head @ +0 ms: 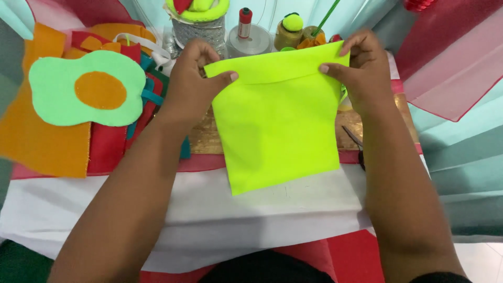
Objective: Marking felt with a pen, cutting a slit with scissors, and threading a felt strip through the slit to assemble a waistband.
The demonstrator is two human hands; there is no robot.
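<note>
A white-covered table (209,209) carries orange felt (42,141) topped by a pale green, orange-centred shape (57,94). Above its middle hangs a neon yellow-green felt sheet (277,126), top edge folded, fingers of the left hand (191,86) and right hand (361,73) pinching its upper corners. Behind, a thread spool (244,23) stands partly hidden; scissors (356,141) peek out, mostly covered.

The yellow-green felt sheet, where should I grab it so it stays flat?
Grip the yellow-green felt sheet at its two top corners, coming in from each side, thumbs in front. The left hand and right hand pinch there now, along the folded top edge, and the rest hangs smooth.
</note>
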